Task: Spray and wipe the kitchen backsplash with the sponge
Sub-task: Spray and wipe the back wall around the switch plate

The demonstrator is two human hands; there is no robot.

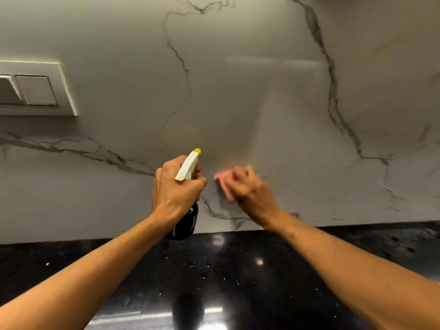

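The backsplash (238,96) is pale marble-look stone with dark veins, filling the upper view. My left hand (176,186) grips a spray bottle (188,167) with a white trigger head, a yellow nozzle tip and a dark body, its nozzle aimed at the wall. My right hand (252,186) is blurred and presses a pink sponge (225,184) against the lower backsplash, just right of the bottle. Most of the sponge is hidden under my fingers.
A white switch plate (35,89) with two rockers is mounted on the wall at the left. A glossy black countertop (238,270) with scattered water drops runs below the backsplash, beneath both forearms.
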